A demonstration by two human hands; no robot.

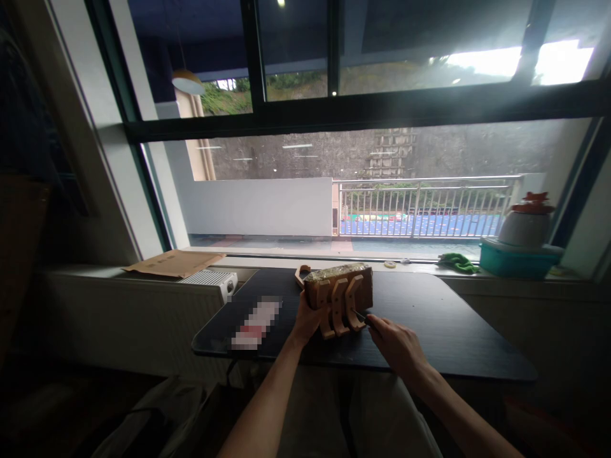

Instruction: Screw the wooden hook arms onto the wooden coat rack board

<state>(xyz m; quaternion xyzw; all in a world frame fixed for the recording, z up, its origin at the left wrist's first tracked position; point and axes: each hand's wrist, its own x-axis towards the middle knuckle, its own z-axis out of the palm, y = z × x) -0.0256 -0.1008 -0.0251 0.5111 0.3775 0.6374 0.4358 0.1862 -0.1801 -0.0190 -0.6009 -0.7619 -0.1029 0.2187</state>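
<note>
A brown wooden block with a shiny, mottled top stands tilted near the front of the dark table. Three curved wooden hooks with small dark holes lie along its near face. My left hand is closed around the left side, gripping the leftmost hook against the block. In my closed right hand is a thin dark-handled tool; its slim shaft points at the right hook, and its tip is too small to make out. Behind the block's left end rests another wooden hook piece.
A blurred pink-and-white item lies on the table's left. Cardboard rests by a white radiator. On the right sill stand a teal box, a white container with an orange top and a green cloth. A window spans the back.
</note>
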